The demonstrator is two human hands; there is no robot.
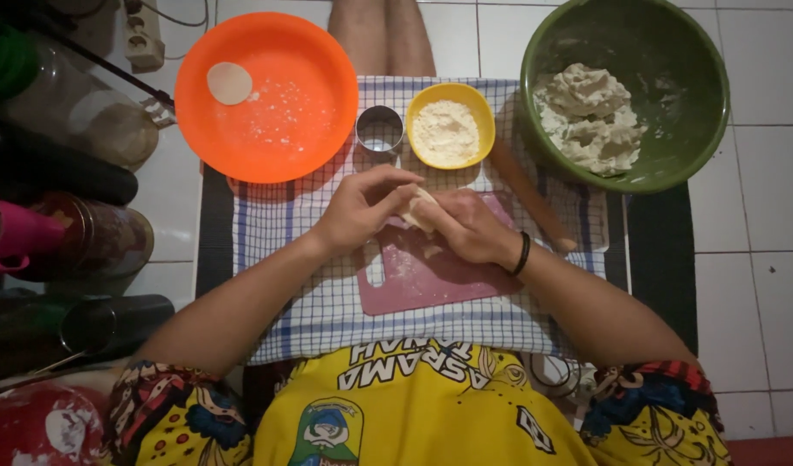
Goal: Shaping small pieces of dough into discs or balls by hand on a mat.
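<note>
Both my hands meet over a dusty pink cutting board (422,280) laid on a blue-checked cloth (276,224). My left hand (362,207) and my right hand (467,229) together pinch a small pale piece of dough (419,207) between their fingertips, a little above the board. A black band circles my right wrist. Just beyond the hands stand a metal ring cutter (379,129) and a small yellow bowl of flour (450,125). A wooden rolling pin (534,200) lies slanted to the right of my right hand.
An orange plate (310,60) at the back left carries one flat dough disc (230,83) and flour dust. A green bowl (664,52) at the back right holds a lump of dough (591,116). Dark jars and bottles (60,173) crowd the left side; white floor tiles lie to the right.
</note>
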